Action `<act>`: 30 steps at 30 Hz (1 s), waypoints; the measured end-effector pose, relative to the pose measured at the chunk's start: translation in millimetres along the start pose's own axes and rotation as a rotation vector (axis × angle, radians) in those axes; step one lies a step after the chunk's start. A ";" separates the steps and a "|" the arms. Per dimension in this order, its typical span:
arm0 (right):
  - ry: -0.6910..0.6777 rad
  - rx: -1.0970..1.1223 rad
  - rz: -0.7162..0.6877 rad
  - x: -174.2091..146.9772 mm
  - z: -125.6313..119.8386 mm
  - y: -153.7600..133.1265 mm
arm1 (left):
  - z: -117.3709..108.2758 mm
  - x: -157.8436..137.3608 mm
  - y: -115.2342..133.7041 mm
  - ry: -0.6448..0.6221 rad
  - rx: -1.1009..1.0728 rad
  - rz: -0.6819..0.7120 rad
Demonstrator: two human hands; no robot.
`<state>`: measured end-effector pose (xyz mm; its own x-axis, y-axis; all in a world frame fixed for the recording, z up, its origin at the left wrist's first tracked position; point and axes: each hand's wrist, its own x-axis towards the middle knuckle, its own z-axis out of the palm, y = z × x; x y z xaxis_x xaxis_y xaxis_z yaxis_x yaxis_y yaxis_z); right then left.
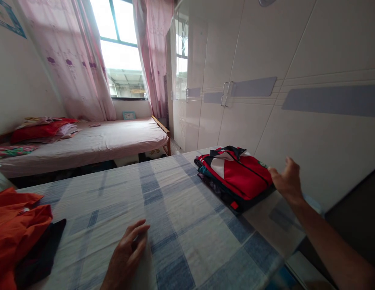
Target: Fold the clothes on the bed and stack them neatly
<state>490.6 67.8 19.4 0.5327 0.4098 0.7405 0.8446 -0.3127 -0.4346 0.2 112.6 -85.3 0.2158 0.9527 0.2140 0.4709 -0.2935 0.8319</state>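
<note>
On the right part of the bed lies a stack of folded clothes, with a red, black and white zip jacket [244, 173] on top and darker garments [216, 187] beneath it. My right hand [288, 179] is by the jacket's right edge, fingers apart and holding nothing; whether the thumb touches the cloth I cannot tell. Over the checked sheet, left of the stack, my left hand [130, 249] has loosely curved fingers and nothing in its grasp. At the far left are a crumpled orange garment [18, 229] and a dark garment [39, 257].
The bed has a blue and white checked sheet [121, 201]. A white wardrobe [266, 52] stands along the right side. Farther back, a second bed [123, 139] carries a red pile of cloth [44, 131] and a small clock [128, 115] below the curtained window.
</note>
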 end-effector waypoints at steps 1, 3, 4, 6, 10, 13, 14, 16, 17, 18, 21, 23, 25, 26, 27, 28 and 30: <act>-0.005 -0.024 -0.073 1.0 -1.0 -14.5 | 0.0 0.0 -0.8 -0.010 0.008 0.004; -0.114 -0.063 -0.216 -5.4 6.1 -41.6 | 0.1 -0.4 -0.6 -0.009 0.017 0.010; -0.205 -0.106 -0.290 -13.6 13.4 -51.8 | 0.2 -0.7 0.1 0.001 0.020 0.014; -0.351 -0.229 -0.383 -37.4 30.9 -62.8 | 0.7 -1.8 1.6 0.013 0.041 0.026; -0.348 -0.398 -0.458 -79.4 50.4 -65.2 | 2.1 -3.8 3.7 0.005 0.094 0.069; -0.276 -0.359 -0.470 -89.7 44.5 -81.3 | 4.7 -5.4 8.5 0.003 0.118 0.090; -0.264 -0.306 -0.501 -92.4 42.2 -92.0 | 5.9 -6.3 11.3 0.002 0.124 0.093; -0.282 -0.146 -0.607 -102.3 42.0 -118.3 | 7.9 -8.5 17.9 0.011 0.129 0.092; -0.313 -0.057 -0.660 -110.4 44.9 -131.9 | 8.1 -9.8 21.4 0.021 0.131 0.089; -0.354 0.023 -0.697 -120.3 49.6 -144.5 | 7.3 -11.4 25.0 0.032 0.135 0.086; -0.483 0.160 -0.684 -154.2 71.2 -170.2 | -4.3 -19.6 35.1 0.046 0.152 0.101; -0.571 0.183 -0.650 -171.6 86.1 -175.5 | -22.2 -29.7 41.3 0.066 0.169 0.119; -0.648 0.184 -0.628 -180.5 96.5 -173.6 | -50.0 -43.5 45.1 0.120 0.225 0.133; -0.677 0.180 -0.618 -182.1 99.4 -171.1 | -67.6 -51.2 45.2 0.167 0.291 0.130; -0.699 0.177 -0.611 -182.2 100.8 -168.4 | -87.5 -59.3 43.9 0.236 0.399 0.114; -0.715 0.173 -0.605 -181.6 101.0 -166.0 | -109.1 -67.6 41.2 0.321 0.529 0.085; -0.735 0.164 -0.602 -179.7 99.3 -162.9 | -154.9 -85.0 32.4 0.530 0.835 -0.019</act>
<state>262.6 130.2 -93.8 -0.1388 0.9143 0.3806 0.9545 0.2260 -0.1947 -135.4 34.3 2.8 -0.1130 0.8104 0.5749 0.9664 -0.0448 0.2531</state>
